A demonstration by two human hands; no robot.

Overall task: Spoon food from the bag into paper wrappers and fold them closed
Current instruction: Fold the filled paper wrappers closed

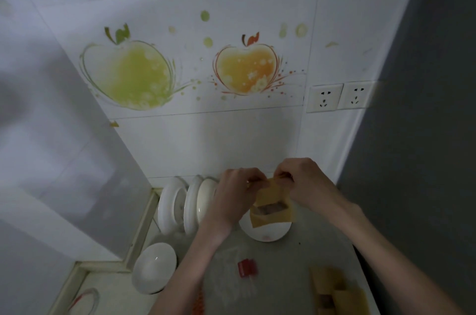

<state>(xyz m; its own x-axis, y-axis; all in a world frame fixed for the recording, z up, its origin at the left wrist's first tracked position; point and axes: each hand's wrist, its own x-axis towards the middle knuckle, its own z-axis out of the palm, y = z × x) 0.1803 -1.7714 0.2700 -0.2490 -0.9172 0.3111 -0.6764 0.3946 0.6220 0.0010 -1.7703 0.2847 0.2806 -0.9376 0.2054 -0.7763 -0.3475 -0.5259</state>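
Bare grey counter (296,258) open between our forearms, near red piece (247,267). We find left side crowded: white plates on edge (180,205) just beside our left hand (235,195), white bowl (154,267) nearer us by counter rim. White dish (265,233) sits under yellow paper wrapper (273,207). Yellow wrappers (334,291) block near right corner. Tiled wall (206,139) closes far side behind our right hand (304,180); dark wall (425,160) shuts right.

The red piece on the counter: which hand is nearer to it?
Left. The left hand pinches the paper wrapper up and left of the red piece; the right hand pinches it farther off, up and right.
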